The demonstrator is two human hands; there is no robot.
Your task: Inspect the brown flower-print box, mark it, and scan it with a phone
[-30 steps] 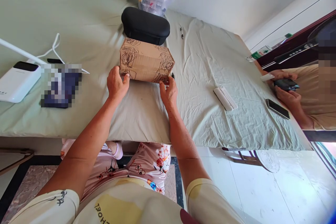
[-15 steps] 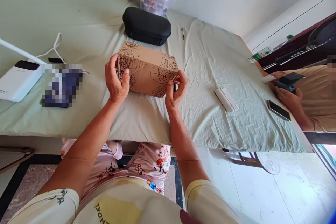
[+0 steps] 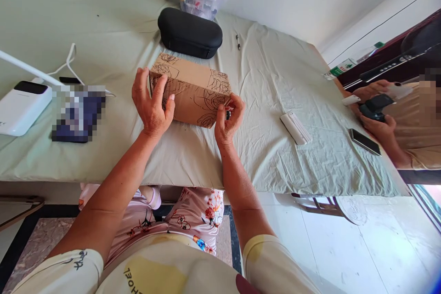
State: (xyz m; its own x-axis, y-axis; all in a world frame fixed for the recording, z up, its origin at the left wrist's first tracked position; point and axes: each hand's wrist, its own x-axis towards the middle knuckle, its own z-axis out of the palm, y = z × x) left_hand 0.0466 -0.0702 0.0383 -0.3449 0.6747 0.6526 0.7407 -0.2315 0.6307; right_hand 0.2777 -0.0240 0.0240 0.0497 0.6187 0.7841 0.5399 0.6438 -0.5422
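Observation:
A brown cardboard box [image 3: 196, 97] with black scribbled line drawings lies in front of me on the cloth-covered table. My left hand [image 3: 152, 103] is at its left end with fingers spread. Its index fingertip and thumb are over the front face, while other fingers stay beyond the left edge. At the right end, my right hand [image 3: 230, 117] pinches the box's corner between thumb and fingers. A small dark object shows between those fingers, too hidden to name. Just behind the box sits a black hard case [image 3: 190, 33].
A clear plastic tub [image 3: 200, 4] of mixed items stands at the back. On the left are a white device [image 3: 24, 108] and cable. A white ridged object [image 3: 295, 127], a phone [image 3: 364, 141] and a pen [image 3: 238, 42] lie rightward. Another person's hands [image 3: 379, 124] hold a black device.
My left hand has loosened at the box's left end, its index finger now over the front face. My right hand keeps its pinch. The other person's far hand has risen with something pale.

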